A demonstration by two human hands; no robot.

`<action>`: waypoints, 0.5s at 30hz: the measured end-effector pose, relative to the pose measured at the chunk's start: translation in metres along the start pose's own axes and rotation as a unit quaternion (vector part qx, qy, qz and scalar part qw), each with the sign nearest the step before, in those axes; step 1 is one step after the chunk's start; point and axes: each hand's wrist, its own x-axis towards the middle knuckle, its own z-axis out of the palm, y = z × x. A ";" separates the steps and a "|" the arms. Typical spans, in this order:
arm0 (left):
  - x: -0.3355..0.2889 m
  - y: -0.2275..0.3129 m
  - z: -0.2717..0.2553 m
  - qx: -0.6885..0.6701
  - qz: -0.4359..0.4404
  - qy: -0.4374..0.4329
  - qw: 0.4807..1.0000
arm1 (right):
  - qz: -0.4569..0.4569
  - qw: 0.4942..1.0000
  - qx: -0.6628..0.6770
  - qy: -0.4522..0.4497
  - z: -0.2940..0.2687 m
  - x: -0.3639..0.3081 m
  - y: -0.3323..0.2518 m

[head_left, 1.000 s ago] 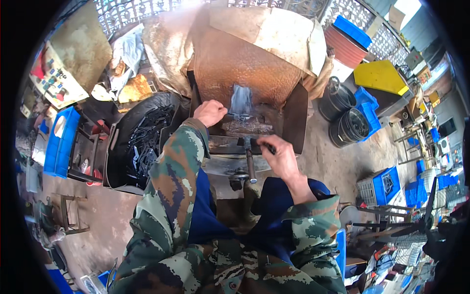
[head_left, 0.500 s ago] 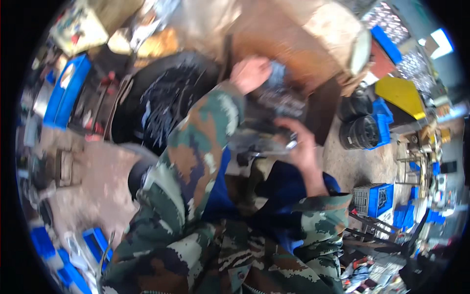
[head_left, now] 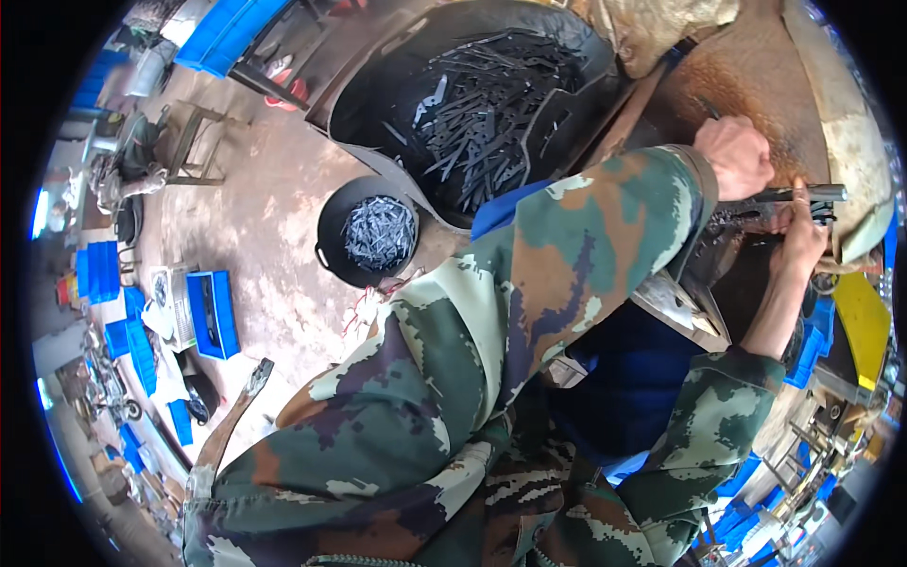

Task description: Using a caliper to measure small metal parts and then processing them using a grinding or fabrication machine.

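Note:
At the upper right my left hand (head_left: 732, 156) is closed in a fist above a rusty brown metal surface (head_left: 756, 80). A thin dark tip shows above its knuckles, but the rest of what it grips is hidden. Just below and to the right, my right hand (head_left: 801, 241) is wrapped round a dark round metal bar (head_left: 824, 194), one finger lying across it. Dark oily metalwork (head_left: 742, 215) lies under the bar between both hands. My left sleeve covers part of the bench.
A big black tub (head_left: 378, 156) of thin dark metal strips (head_left: 482, 118) stands left of the bench. Beside it is a black bucket (head_left: 331, 222) with shorter grey pieces (head_left: 380, 231). Blue crates (head_left: 213, 317), a stool (head_left: 194, 146) and a yellow panel (head_left: 864, 326) stand around.
The view has swung left, so the bench and both hands appear farther right. My left hand has closed into a fist, and my hands are nearer each other. The bucket has come into view.

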 end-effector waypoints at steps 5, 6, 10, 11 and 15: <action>-0.007 -0.003 0.000 -0.002 -0.011 -0.009 1.000 | -0.025 0.999 0.011 -0.032 0.008 0.041 0.016; -0.008 -0.003 -0.001 0.002 -0.014 -0.011 1.000 | -0.023 0.999 0.017 -0.041 0.007 0.047 0.018; -0.008 0.000 -0.011 0.013 0.012 -0.013 1.000 | -0.025 0.998 0.028 -0.043 0.006 0.060 0.018; -0.009 0.002 -0.014 0.014 0.016 -0.029 0.999 | -0.019 0.998 0.036 -0.047 0.006 0.062 0.018; -0.006 0.005 -0.041 -0.010 0.015 -0.125 0.992 | -0.020 0.999 -0.020 -0.015 0.006 0.058 0.021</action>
